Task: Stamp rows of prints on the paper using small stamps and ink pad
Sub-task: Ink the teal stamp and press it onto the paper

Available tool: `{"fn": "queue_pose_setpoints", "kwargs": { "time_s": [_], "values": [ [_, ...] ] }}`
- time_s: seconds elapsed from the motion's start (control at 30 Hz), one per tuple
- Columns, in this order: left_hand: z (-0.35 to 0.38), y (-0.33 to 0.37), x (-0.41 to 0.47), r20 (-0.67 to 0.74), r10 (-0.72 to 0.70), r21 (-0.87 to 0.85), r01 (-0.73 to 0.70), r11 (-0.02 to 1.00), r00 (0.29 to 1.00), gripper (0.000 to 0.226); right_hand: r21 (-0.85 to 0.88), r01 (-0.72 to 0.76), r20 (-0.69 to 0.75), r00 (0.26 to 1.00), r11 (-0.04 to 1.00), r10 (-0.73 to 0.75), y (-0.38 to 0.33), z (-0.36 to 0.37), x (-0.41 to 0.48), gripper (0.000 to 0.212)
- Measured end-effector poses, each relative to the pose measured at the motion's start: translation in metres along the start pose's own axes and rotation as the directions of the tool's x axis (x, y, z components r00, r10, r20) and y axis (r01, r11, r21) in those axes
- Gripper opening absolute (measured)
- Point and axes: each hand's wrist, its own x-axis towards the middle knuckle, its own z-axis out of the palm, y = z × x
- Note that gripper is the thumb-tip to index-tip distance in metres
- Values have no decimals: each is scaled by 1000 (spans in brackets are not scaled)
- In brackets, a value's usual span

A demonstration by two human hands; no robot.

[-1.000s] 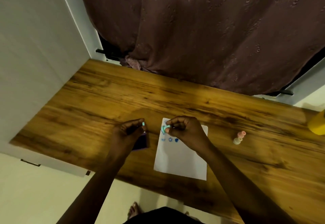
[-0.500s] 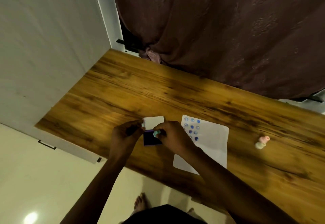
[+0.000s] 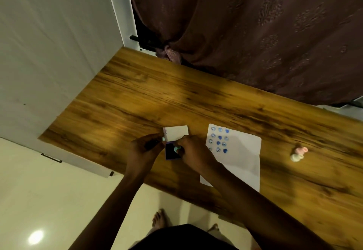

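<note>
Head view, lower centre: our right hand (image 3: 193, 152) pinched a small mint-green stamp (image 3: 177, 148) on the dark square ink pad (image 3: 171, 152); our left hand (image 3: 145, 148) gripped the pad's edge. Over-inking risked smearing the white paper (image 3: 241, 163), right of centre on the bench (image 3: 176, 96).

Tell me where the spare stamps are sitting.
The spare stamps lie on the wooden table, to the right of the paper, far from both hands.

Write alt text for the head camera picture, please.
A person's right hand presses a small mint-green stamp onto a dark ink pad steadied by the left hand, beside a paper with rows of blue prints on a wooden table.
</note>
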Motion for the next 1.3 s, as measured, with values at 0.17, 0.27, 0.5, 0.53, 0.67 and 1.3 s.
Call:
{"fn": "queue_pose_setpoints", "kwargs": {
  "time_s": [0.17,0.27,0.5,0.53,0.67,1.3],
  "values": [
    [3,-6,2,5,-18,9,18,1000,1000,24,-58,-9,-4,1000,998,9,-2,4,-2,36],
    [5,-7,2,-6,-45,25,45,999,999,23,-64,-22,5,1000,998,23,-4,4,-2,37],
    [6,-6,5,-26,-28,75,30,997,999,23,-88,-10,9,1000,996,10,-4,7,-3,42],
    [6,-6,5,-26,-23,80,25,996,999,23,-82,-14,16,1000,997,15,-3,9,-5,44],
    [5,-4,9,-21,2,95,0,995,1000,23,11,33,-92,995,999,-32,1,-1,-12,34],
    [20,-18,7,48,-88,-7,88,996,995,32,254,-233,-243,924,939,295,59,-18,-60,37]
  ]
}}
